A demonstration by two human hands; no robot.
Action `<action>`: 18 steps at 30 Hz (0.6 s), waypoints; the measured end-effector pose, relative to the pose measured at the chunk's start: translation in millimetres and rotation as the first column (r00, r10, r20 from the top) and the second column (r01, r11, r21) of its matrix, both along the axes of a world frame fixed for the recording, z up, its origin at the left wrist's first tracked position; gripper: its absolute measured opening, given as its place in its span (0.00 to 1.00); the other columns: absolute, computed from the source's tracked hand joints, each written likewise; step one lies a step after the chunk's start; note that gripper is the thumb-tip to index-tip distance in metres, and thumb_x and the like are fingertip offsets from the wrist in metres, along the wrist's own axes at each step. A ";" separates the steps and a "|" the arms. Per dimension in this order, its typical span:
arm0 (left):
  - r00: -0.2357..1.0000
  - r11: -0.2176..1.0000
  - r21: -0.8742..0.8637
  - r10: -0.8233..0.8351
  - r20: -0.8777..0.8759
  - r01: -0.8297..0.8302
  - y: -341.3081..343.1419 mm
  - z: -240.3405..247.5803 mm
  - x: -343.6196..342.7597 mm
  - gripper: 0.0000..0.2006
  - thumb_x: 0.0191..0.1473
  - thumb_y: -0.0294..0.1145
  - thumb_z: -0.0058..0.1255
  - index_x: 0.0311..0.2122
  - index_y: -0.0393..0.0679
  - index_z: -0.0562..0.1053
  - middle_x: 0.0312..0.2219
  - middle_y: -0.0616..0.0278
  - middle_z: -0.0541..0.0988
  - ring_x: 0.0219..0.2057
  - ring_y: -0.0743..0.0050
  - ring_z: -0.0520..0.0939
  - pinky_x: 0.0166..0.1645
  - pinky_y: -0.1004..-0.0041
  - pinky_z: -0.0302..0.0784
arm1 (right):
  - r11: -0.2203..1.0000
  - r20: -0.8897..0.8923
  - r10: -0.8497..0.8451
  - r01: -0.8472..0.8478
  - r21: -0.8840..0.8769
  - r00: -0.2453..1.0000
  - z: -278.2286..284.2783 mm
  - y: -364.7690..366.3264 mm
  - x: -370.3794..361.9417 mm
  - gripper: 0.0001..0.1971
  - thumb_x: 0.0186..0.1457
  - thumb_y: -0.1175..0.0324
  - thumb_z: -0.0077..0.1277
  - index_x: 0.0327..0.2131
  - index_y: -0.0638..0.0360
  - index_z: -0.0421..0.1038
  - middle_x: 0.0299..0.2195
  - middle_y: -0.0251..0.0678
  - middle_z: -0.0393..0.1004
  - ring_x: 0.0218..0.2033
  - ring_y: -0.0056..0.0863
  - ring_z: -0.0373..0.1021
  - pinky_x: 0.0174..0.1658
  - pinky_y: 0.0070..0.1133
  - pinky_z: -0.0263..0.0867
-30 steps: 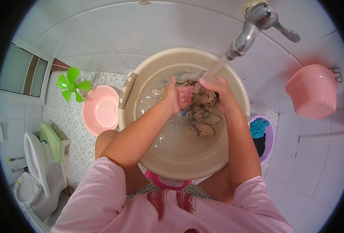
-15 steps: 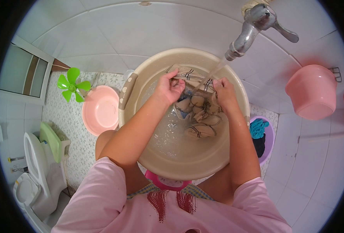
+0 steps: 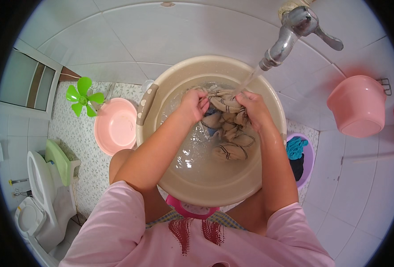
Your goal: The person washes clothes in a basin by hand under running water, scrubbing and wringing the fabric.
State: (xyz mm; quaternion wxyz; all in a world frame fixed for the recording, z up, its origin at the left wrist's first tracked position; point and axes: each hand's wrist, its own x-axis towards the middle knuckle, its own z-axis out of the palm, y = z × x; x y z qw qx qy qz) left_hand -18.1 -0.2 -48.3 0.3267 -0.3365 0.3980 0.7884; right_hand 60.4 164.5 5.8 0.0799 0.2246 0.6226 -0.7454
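The fingers of the right hand [image 3: 255,110] are pinched tight on a wet tan cloth [image 3: 230,127] with dark stripes. The fingers of the left hand [image 3: 194,107] are curled in and touch the other side of the cloth, but I cannot tell if they are closed on it. The cloth is in the big tan tub [image 3: 217,196]. Part of it is bunched up between the hands, and the rest hangs down into cloudy water [image 3: 194,171]. A bit of blue cloth [image 3: 212,132] peeks out by the tan folds. A stream of water [image 3: 246,82] runs from a silver tap [image 3: 280,42] and falls close to the right thumb.

Left of the tub, a pink bowl [image 3: 115,127] sits on the flowery floor [image 3: 89,167], just beside a bright green fan [image 3: 82,99]. Farther left is a white toilet [image 3: 52,209]. Right of the tub, a purple bowl [image 3: 311,162] holds a teal cloth [image 3: 296,147] and a black cloth [image 3: 297,167]. A pink bucket [image 3: 359,107] hangs on the wall [image 3: 357,178].
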 end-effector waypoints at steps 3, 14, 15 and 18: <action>0.996 0.977 -0.213 -0.011 -0.086 -0.007 10.4 38.6 23.4 0.09 0.50 0.36 0.45 0.31 0.41 0.66 0.27 0.61 0.67 0.24 0.75 0.66 0.25 0.79 0.65 | 0.986 -0.023 -0.114 0.110 -0.128 0.993 2.0 -2.5 -0.3 0.17 0.53 0.65 0.47 0.40 0.71 0.67 0.32 0.37 0.72 0.33 0.22 0.68 0.37 0.19 0.63; 0.903 0.909 0.277 -0.375 0.211 0.313 9.7 21.2 24.2 0.36 0.52 0.64 0.25 0.46 0.36 0.63 0.37 0.52 0.71 0.40 0.60 0.71 0.49 0.65 0.62 | 0.943 -0.120 0.016 -0.055 -0.329 0.993 22.7 -6.5 3.0 0.21 0.46 0.79 0.43 0.47 0.71 0.61 0.40 0.40 0.68 0.37 0.26 0.68 0.41 0.19 0.64; 0.949 0.892 0.400 -0.284 0.136 0.210 9.6 21.3 26.0 0.35 0.53 0.61 0.26 0.48 0.34 0.62 0.41 0.50 0.70 0.44 0.57 0.70 0.53 0.63 0.59 | 0.933 -0.115 0.047 -0.085 -0.349 0.992 23.2 -5.0 4.4 0.22 0.44 0.82 0.42 0.47 0.71 0.60 0.40 0.40 0.68 0.37 0.27 0.68 0.41 0.19 0.64; 0.992 0.879 0.475 -0.091 0.092 0.036 7.8 30.6 18.0 0.32 0.55 0.55 0.30 0.49 0.32 0.61 0.46 0.46 0.68 0.50 0.54 0.66 0.57 0.59 0.54 | 0.940 -0.077 0.190 -0.204 -0.275 0.979 28.3 1.2 6.6 0.23 0.42 0.83 0.42 0.47 0.71 0.61 0.39 0.40 0.69 0.37 0.26 0.68 0.40 0.18 0.64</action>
